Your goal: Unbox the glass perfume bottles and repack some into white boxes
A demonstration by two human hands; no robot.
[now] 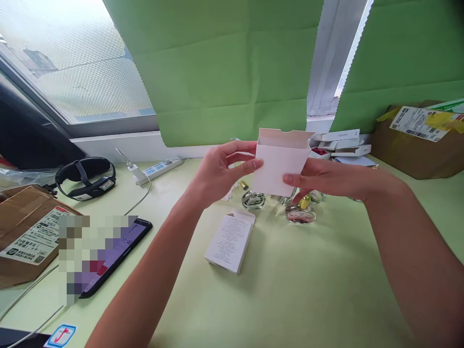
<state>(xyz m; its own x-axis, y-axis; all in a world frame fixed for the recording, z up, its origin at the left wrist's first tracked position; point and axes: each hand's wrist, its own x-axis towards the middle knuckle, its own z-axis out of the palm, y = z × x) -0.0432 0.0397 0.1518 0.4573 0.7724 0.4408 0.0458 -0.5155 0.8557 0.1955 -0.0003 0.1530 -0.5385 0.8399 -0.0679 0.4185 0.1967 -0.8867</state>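
1. Small carton (278, 162): plain white, held up.
2. Printed carton (229, 243): white, fine grey text.
3. Tabletop (290, 290): pale green.
4. Backdrop sheets (224, 72): mid green, unpatterned.
5. Glass bottles (300, 211): clear, gold caps, pink-red base on one.
6. Cardboard boxes (21, 232): brown, white labels.
7. Headset (87, 176): black.
8. Power strip (159, 169): white.

Both hands raised, left grip (224, 171) and right grip (326, 179) closed.

Head camera looks forward and down – close (arm's reach) over the table (290, 290).
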